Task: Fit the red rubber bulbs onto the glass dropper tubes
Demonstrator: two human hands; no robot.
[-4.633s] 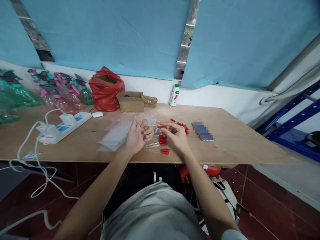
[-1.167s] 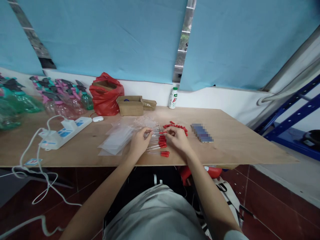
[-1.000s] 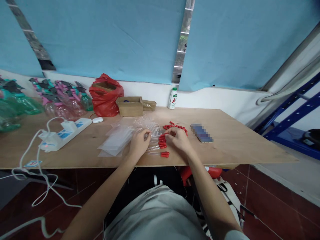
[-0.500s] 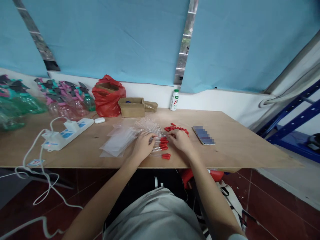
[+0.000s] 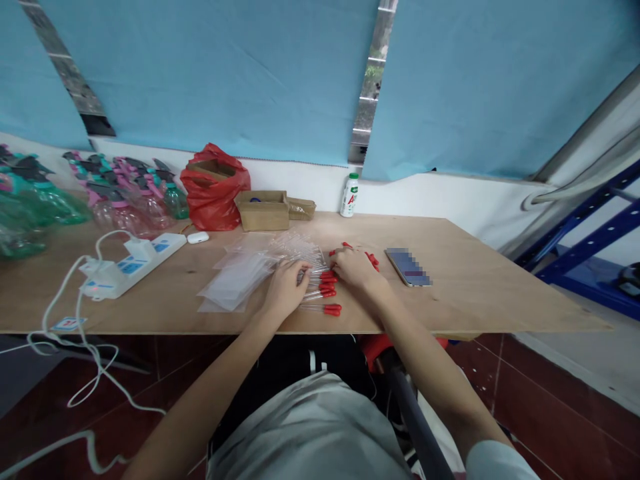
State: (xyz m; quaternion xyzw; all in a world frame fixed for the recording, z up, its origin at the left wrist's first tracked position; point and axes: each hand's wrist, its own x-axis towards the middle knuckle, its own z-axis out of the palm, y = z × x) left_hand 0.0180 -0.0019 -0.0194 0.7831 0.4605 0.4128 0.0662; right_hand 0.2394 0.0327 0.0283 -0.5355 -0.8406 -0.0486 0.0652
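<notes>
My left hand [image 5: 287,289] rests with curled fingers at the near left side of a pile of thin clear glass tubes [image 5: 306,251]; what its fingertips grip is hidden. Beside it, my right hand [image 5: 358,268] is bent down among small red rubber bulbs [image 5: 372,260], its fingers closed and partly covering them. Between the hands, several droppers with red bulbs [image 5: 327,287] lie on the table, bulbs to the right. A separate pair of droppers [image 5: 332,310] lies nearer the front edge. Clear plastic bags [image 5: 235,283] are spread left of my left hand.
A phone [image 5: 407,267] lies to the right. Along the back stand a white bottle [image 5: 349,196], a cardboard box [image 5: 263,213] and a red plastic bag [image 5: 215,200]. Spray bottles [image 5: 130,210] and a power strip [image 5: 133,268] with cables occupy the left.
My right hand has shifted slightly up and left, further over the red bulbs. My left hand has moved a little, its fingers still curled at the tubes. The view has tilted slightly.
</notes>
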